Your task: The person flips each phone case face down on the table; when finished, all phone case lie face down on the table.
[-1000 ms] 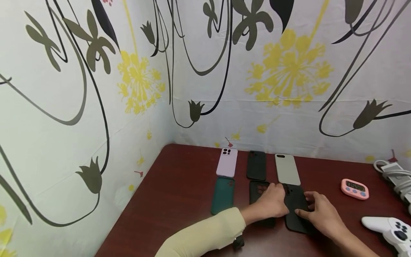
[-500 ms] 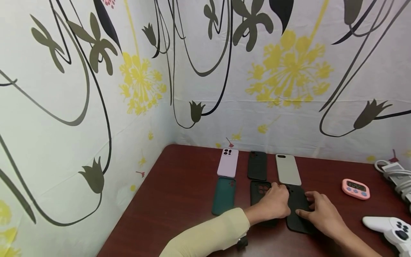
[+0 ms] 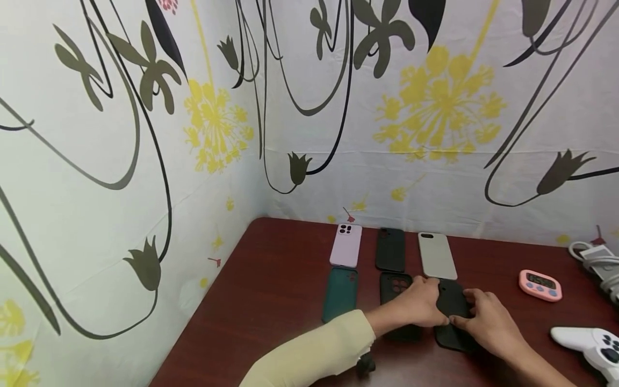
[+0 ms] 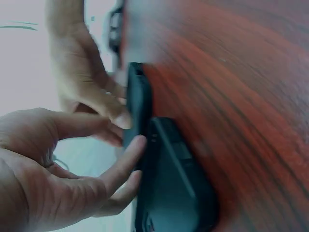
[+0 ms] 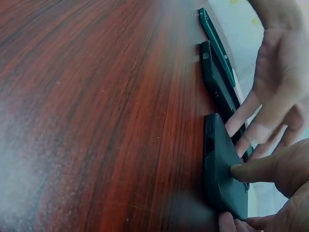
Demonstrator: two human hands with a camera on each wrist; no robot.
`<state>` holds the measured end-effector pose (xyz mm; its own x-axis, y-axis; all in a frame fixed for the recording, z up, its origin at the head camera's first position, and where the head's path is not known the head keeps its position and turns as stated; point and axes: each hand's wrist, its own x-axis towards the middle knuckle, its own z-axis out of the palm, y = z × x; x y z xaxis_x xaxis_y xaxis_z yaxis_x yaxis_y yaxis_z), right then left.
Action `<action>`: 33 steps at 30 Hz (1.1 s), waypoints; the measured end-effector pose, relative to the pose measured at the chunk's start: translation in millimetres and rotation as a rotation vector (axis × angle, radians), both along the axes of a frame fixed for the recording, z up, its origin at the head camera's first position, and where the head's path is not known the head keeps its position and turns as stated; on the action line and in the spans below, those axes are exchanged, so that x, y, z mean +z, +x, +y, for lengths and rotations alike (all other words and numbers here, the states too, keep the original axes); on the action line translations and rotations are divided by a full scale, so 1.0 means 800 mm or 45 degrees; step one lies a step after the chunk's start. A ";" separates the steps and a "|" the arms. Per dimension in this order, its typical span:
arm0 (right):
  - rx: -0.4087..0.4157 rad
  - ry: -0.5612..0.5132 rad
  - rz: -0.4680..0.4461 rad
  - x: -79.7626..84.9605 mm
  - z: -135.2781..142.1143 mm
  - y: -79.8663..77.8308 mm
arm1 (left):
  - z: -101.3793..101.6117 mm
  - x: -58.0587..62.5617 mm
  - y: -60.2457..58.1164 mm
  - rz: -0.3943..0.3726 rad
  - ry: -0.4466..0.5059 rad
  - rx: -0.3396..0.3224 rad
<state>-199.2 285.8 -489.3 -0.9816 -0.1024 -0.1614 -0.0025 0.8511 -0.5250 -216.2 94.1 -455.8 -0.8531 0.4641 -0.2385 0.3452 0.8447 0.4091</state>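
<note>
Several phone cases lie on the dark red table in two rows. My right hand (image 3: 490, 322) holds the front-right black phone case (image 3: 453, 337) by its right side; in the right wrist view the thumb presses on its face and other fingers are at its edge. My left hand (image 3: 419, 303) touches the same case's left side, fingers fairly straight, beside the black phone case with a camera cutout (image 3: 388, 293). That middle case is partly hidden under the left forearm. In the left wrist view both black cases, the right one (image 4: 140, 94) and the middle one (image 4: 169, 186), lie close together.
A green case (image 3: 340, 295) lies front left. Behind are a lilac case (image 3: 346, 248), a dark case (image 3: 390, 250) and a grey case (image 3: 437, 257). To the right are a pink timer (image 3: 540, 286), a white game controller (image 3: 592, 346) and a white cable (image 3: 599, 260).
My left hand has shifted slightly at the left side of the front-right black phone case, its thumb now nearer the right thumb. The right hand stays on that case. The head view has drifted slightly.
</note>
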 end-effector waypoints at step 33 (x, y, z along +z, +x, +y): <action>-0.059 -0.390 0.020 0.025 -0.061 0.018 | -0.173 0.005 0.000 -0.742 1.143 0.369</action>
<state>-184.7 237.1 -469.4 -0.9884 -0.0989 -0.1149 0.0228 0.6527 -0.7573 -216.3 -44.3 -451.7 -0.8240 0.4705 -0.3156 -0.2620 0.1774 0.9486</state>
